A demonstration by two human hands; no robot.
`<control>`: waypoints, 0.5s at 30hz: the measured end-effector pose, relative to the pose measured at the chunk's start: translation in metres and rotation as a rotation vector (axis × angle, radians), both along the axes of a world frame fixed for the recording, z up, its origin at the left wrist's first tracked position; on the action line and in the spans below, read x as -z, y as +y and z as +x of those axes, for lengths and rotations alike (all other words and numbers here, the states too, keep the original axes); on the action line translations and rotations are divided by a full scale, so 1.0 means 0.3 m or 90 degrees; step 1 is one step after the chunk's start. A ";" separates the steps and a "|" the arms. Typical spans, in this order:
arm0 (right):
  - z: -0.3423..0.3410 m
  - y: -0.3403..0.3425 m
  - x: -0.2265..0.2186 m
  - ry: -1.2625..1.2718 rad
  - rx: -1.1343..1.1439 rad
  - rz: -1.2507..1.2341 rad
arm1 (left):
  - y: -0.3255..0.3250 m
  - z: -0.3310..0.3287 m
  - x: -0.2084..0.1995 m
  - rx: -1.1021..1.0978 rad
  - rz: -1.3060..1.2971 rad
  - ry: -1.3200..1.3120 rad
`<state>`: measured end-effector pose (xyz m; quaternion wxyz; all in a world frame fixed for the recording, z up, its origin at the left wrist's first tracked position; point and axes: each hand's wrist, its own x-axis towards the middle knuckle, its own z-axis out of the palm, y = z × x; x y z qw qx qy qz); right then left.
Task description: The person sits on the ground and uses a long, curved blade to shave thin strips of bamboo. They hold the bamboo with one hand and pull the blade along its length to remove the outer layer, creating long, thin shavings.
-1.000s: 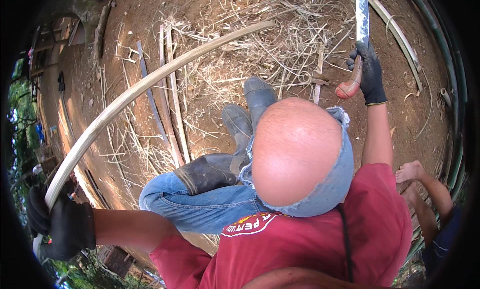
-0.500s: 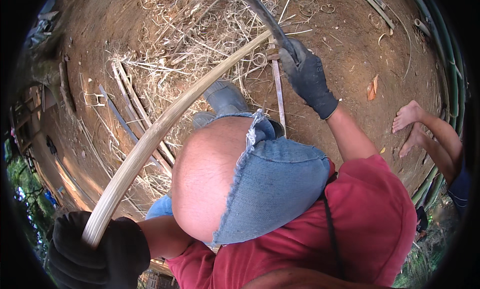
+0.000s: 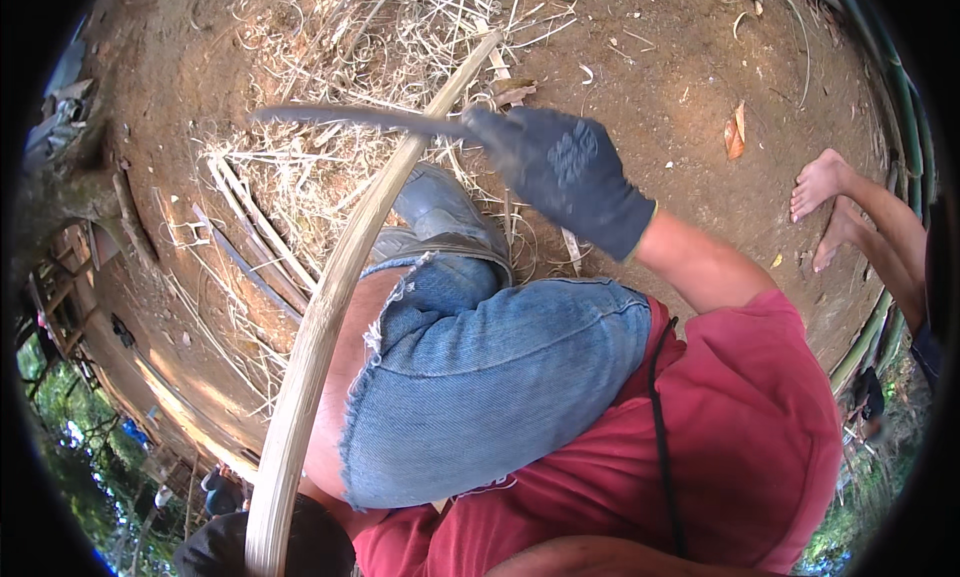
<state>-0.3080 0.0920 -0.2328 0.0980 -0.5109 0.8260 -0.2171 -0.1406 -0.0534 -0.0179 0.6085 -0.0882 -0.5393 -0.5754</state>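
Note:
Running from the lower edge up over my bent knee is a long, pale bamboo strip (image 3: 335, 287), slightly curved. My gloved left hand (image 3: 322, 545) grips its near end, low at the left and partly cut off by the picture's rim. In a dark glove, my right hand (image 3: 575, 172) is closed around a machete near the strip's far end. The machete's dark blade (image 3: 345, 115) points left and crosses the strip; whether it touches the strip I cannot tell. The glove hides the handle.
Pale shavings (image 3: 300, 52) litter the dirt ahead. Split strips (image 3: 255, 212) and a long dark blade-like piece (image 3: 245, 262) lie to the left. Another person's bare feet (image 3: 822, 182) are at the right, near green bamboo poles (image 3: 910, 147). My boot (image 3: 440, 212) stands among the shavings.
My right hand has moved left and nearer, and the machete has swung round to point left across the strip. My left hand has shifted right and lower with the strip, which now stands steeper.

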 end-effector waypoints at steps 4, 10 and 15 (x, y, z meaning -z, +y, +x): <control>-0.137 0.059 0.270 0.026 0.071 0.007 | -0.001 -0.030 0.022 0.030 0.007 0.015; -0.068 0.047 0.116 0.077 -0.036 0.011 | 0.007 -0.033 0.043 0.050 0.003 0.011; -0.150 0.032 0.240 0.040 0.028 0.139 | 0.045 0.002 0.012 0.034 0.005 0.015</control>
